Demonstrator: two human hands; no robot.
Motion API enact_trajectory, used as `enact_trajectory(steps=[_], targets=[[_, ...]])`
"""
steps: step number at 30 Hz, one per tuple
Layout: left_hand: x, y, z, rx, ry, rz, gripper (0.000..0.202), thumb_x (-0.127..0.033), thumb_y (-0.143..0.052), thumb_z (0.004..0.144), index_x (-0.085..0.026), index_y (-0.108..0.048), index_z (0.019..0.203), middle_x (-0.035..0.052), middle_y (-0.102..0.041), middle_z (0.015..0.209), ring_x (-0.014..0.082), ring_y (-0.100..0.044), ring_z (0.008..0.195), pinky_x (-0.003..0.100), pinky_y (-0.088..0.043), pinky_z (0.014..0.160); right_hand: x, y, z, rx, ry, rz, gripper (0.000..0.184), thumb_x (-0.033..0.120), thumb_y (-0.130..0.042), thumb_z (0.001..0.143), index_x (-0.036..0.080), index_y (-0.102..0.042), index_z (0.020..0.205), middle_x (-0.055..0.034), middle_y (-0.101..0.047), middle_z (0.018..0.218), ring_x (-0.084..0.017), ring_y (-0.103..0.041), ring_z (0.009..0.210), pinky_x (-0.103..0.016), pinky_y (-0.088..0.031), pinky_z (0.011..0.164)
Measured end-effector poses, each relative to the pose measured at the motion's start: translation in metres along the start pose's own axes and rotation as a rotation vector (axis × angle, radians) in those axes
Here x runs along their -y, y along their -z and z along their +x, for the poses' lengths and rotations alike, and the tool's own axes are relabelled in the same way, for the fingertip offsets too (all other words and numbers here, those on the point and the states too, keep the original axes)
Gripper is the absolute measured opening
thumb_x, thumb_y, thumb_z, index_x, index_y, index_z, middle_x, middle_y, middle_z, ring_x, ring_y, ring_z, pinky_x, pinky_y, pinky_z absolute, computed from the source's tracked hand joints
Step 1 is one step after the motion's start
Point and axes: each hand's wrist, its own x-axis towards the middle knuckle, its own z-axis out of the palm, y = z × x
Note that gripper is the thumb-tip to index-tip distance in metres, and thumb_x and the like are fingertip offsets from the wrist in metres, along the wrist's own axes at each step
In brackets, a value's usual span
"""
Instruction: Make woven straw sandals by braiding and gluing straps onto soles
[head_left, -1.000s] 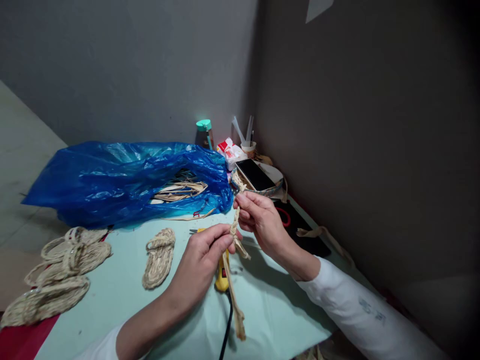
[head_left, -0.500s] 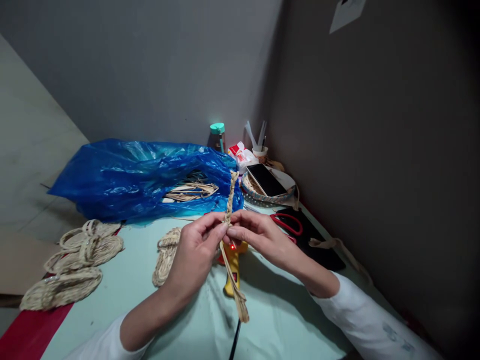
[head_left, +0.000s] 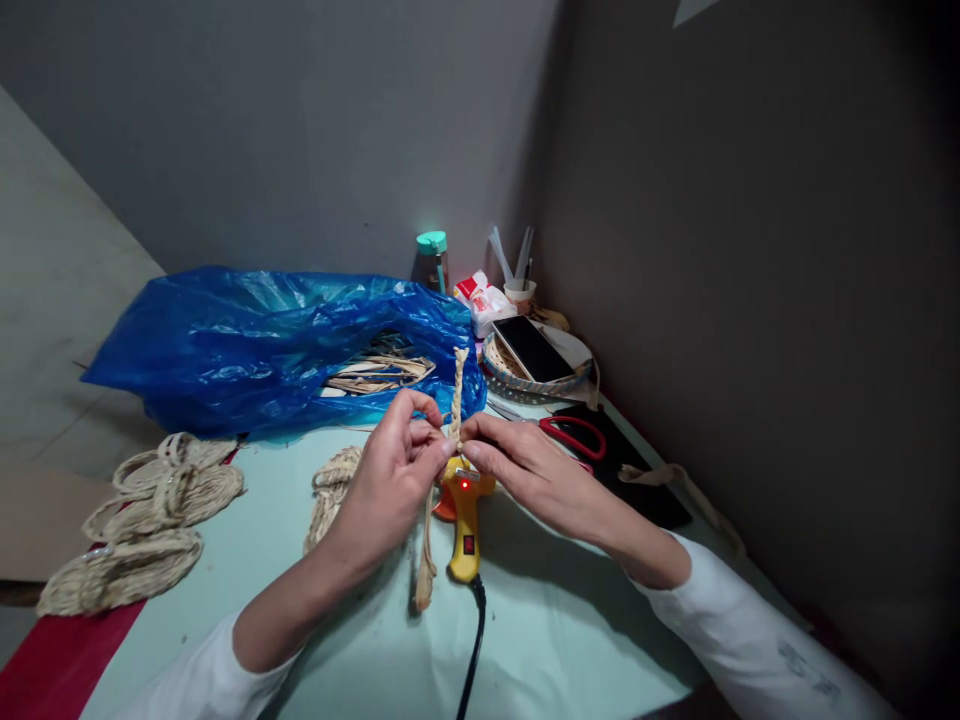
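Note:
A short braid of pale dried straw point(head_left: 458, 390) stands upright between my two hands. My left hand point(head_left: 401, 470) is closed in a pinch at its lower end, and a loose strand point(head_left: 425, 570) hangs down below those fingers. From the other side, my right hand point(head_left: 521, 462) pinches the base of the braid with thumb and forefinger. Just under the fingertips lies a yellow glue gun point(head_left: 466, 530) with a lit red light and a black cord; part of it is covered by my hands.
Woven straw slippers point(head_left: 142, 520) lie at the left edge, another woven piece point(head_left: 330, 495) beside my left wrist. Behind is a blue plastic bag point(head_left: 247, 350) holding straw strips. Red-handled scissors point(head_left: 577, 435) and a phone point(head_left: 532, 348) on a round basket point(head_left: 517, 380) are at right.
The hanging strand has swung left, away from the front of the glue gun, uncovering its handle and cord. My left fingers have lifted and curled; the view has shifted slightly.

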Motion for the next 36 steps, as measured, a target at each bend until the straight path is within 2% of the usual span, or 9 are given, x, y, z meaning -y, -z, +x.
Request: enact_trajectory(steps=[5,9,15,21,28,31,36], targets=[[-0.003,0.005,-0.001,0.123,0.022,0.041,0.014,-0.029,-0.056,0.092,-0.025,-0.044,0.098,-0.0065,-0.056,0.072,0.0132,-0.052,0.071,0.026,-0.042,0.069,-0.007,0.0,0.004,0.018,-0.038,0.186,0.022,0.037,-0.053,0.098,0.018,-0.055,0.086,0.0023,-0.054,0.08,-0.012,-0.047,0.071,-0.023,-0.036,0.063],[-0.008,0.014,0.002,0.166,0.052,0.033,0.018,-0.031,-0.061,0.09,-0.023,-0.052,0.104,-0.003,-0.065,0.078,0.014,-0.059,0.075,0.026,-0.044,0.07,-0.008,0.001,0.002,0.033,-0.041,0.278,0.023,0.038,-0.052,0.099,0.018,-0.055,0.087,0.0019,-0.055,0.084,-0.012,-0.05,0.077,-0.024,-0.038,0.069],[-0.017,0.02,0.006,0.15,0.066,0.075,0.017,-0.033,-0.069,0.082,-0.016,-0.071,0.083,-0.0009,-0.067,0.068,0.0075,-0.041,0.053,0.021,-0.029,0.048,-0.008,0.004,0.001,0.053,-0.039,0.395,0.019,0.036,-0.049,0.1,0.019,-0.056,0.094,-0.0005,-0.059,0.09,-0.015,-0.054,0.084,-0.027,-0.042,0.077],[-0.017,0.022,0.008,0.114,0.121,0.056,0.019,-0.034,-0.073,0.078,-0.016,-0.075,0.084,-0.0025,-0.061,0.064,0.0064,-0.038,0.051,0.018,-0.028,0.046,-0.016,0.004,0.003,0.11,-0.021,0.569,0.018,0.035,-0.051,0.1,0.018,-0.055,0.095,0.0022,-0.058,0.073,-0.011,-0.053,0.066,-0.025,-0.041,0.066],[-0.015,0.025,0.009,0.172,0.228,-0.079,0.03,-0.041,-0.079,0.072,-0.013,-0.074,0.082,-0.004,-0.051,0.058,0.0039,-0.028,0.048,0.018,-0.018,0.043,-0.021,0.008,0.004,0.162,0.003,0.643,0.018,0.028,-0.053,0.1,0.017,-0.055,0.086,0.0032,-0.056,0.068,-0.01,-0.052,0.066,-0.023,-0.038,0.067],[-0.015,0.025,0.009,0.17,0.267,-0.073,0.032,-0.043,-0.079,0.072,-0.012,-0.074,0.082,-0.003,-0.053,0.06,0.0038,-0.027,0.049,0.018,-0.016,0.044,-0.019,0.009,0.004,0.186,0.003,0.658,0.016,0.028,-0.052,0.099,0.017,-0.055,0.088,0.0038,-0.055,0.067,-0.01,-0.051,0.065,-0.023,-0.037,0.066],[-0.014,0.025,0.008,0.16,0.235,-0.003,0.024,-0.036,-0.078,0.073,-0.015,-0.071,0.083,-0.0019,-0.058,0.067,0.005,-0.031,0.052,0.019,-0.019,0.046,-0.016,0.012,0.003,0.189,-0.011,0.619,0.02,0.031,-0.054,0.099,0.018,-0.054,0.084,0.0037,-0.056,0.067,-0.01,-0.047,0.063,-0.024,-0.035,0.063]])
